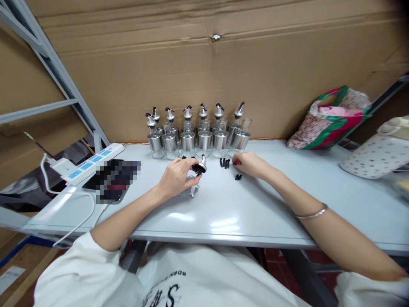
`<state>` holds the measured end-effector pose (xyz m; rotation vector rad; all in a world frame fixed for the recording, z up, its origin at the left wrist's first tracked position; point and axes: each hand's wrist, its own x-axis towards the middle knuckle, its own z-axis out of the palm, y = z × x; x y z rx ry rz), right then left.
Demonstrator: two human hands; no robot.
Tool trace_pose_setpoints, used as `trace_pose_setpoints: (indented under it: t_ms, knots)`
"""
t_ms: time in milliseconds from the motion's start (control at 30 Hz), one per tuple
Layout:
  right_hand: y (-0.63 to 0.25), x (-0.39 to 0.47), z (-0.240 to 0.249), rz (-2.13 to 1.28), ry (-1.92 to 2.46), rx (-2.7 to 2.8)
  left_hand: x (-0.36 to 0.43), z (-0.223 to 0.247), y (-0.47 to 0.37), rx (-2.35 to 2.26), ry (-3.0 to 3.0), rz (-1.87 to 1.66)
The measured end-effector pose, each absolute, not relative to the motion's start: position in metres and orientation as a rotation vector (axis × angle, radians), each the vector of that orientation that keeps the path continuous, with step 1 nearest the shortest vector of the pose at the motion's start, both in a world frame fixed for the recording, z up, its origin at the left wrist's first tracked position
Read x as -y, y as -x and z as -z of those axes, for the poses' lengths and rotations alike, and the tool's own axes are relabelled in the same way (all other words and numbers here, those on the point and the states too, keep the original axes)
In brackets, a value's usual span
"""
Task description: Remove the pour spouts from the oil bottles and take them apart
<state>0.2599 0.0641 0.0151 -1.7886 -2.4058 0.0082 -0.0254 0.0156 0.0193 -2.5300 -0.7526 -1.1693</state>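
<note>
My left hand (pixel 176 177) grips a silver bottle pourer (pixel 201 164) by its black stopper, with the spout pointing up. Below that hand, another silver spout piece (pixel 192 191) lies on the table, partly hidden by my fingers. My right hand (pixel 249 164) has its fingertips pinched together at the table surface; a dark bit shows there, too small to make out. Just left of those fingers lie several small black caps (pixel 225 163) in a row. A few more black caps (pixel 238 177) lie nearer to me, below my right hand.
Glass bottles with steel sleeves (pixel 204 140) stand in two rows at the back, several topped with pourers. A power strip (pixel 94 162), cables and a blurred-out phone (pixel 118 181) occupy the left side. At right are a patterned bag (pixel 315 123) and a dotted white container (pixel 373 153).
</note>
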Motion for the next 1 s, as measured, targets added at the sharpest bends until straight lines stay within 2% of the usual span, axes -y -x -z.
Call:
trace_pose_setpoints:
  t_ms: [433, 600, 733, 1000]
  knots:
    - [-0.264, -0.065, -0.018, -0.053, 1.568, 2.521, -0.014, -0.021, 0.025, 0.713, 2.518, 1.172]
    - [-0.236, -0.036, -0.036, -0.004, 1.133, 2.398, -0.015, -0.018, 0.025, 0.715, 2.520, 1.140]
    - [-0.212, -0.013, -0.039, 0.159, 0.783, 2.417, -0.013, -0.018, 0.023, 0.680, 2.566, 1.165]
    - [-0.205, -0.005, -0.035, 0.193, 0.552, 2.355, -0.009, -0.021, 0.023, 0.753, 2.724, 1.232]
